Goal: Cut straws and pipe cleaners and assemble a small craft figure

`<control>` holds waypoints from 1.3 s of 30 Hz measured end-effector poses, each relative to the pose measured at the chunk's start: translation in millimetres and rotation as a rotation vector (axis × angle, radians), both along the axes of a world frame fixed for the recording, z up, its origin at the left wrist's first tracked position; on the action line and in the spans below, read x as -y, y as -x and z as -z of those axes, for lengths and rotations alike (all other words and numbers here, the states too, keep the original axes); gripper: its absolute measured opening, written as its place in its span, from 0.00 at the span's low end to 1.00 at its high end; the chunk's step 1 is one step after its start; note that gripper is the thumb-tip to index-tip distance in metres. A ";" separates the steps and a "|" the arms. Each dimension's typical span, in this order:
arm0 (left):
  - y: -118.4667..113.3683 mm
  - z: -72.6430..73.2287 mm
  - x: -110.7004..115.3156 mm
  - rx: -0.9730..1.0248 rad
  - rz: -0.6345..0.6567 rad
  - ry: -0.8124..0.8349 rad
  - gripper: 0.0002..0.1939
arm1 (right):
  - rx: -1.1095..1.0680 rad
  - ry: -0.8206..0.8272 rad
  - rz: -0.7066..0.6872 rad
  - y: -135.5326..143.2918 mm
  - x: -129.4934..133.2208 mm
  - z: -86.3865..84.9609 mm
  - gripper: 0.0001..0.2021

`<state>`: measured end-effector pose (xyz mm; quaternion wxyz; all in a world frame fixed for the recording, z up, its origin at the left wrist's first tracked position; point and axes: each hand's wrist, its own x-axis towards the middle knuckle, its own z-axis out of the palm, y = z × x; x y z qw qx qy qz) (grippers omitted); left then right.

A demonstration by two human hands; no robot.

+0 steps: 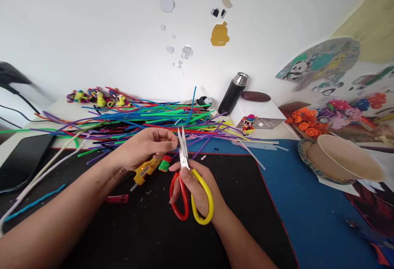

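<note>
My right hand [197, 182] grips a pair of scissors [184, 162] with one red and one yellow handle. Their blades point away from me and stand slightly apart. Just left of the blades, my left hand [158, 141] is closed in a pinch; whatever lies between its fingertips is too small to make out. Beneath that hand, a yellow hot glue gun [146, 172] rests on the black mat [184, 240]. Beside it sits a small red and green fuzzy coil [165, 164].
A heap of coloured pipe cleaners [132, 117] spreads along the wall. Behind it stand a black flask [233, 94] and several fuzzy figures [98, 96]. A phone [26, 158] lies at left, a red clip-like object [117, 198] nearer me, a bowl [347, 158] at right.
</note>
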<state>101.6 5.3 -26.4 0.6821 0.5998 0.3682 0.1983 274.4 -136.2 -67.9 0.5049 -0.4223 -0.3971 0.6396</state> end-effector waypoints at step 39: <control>15.6 -4.2 -14.3 0.138 -0.040 0.038 0.16 | -0.131 -0.021 -0.014 6.8 -0.2 19.0 0.54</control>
